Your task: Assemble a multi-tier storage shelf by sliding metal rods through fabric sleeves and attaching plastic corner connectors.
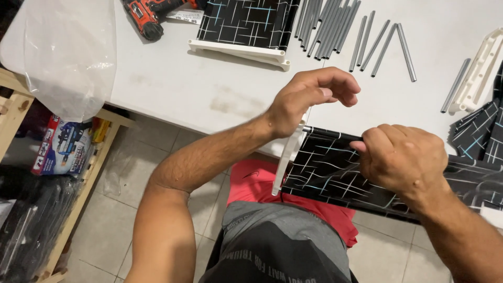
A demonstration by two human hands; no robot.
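A black patterned fabric panel [335, 170] is held at the desk [173, 89] edge, at 5 o'clock. Its tube is pinched by the closed right hand [401, 160]; the left hand [309, 99], half-curled, steadies the white bracket [285, 162]. Spare tubes [361, 42] lie at 1 o'clock.

We see the black fabric panel [335, 167] as glossy, slick cloth with thin white and blue lines, stretched off a smooth white plastic end bracket [285, 157]. Beyond that panel the table [173, 84] is matt white, a bit smudged. The grey tubes [335, 26] on it look like dull brushed metal. Left of the table hangs a thin, crinkly clear plastic bag [70, 52], with a raw unfinished wood shelf [78, 194] under it. Floor tiles [136, 209] are matt beige.
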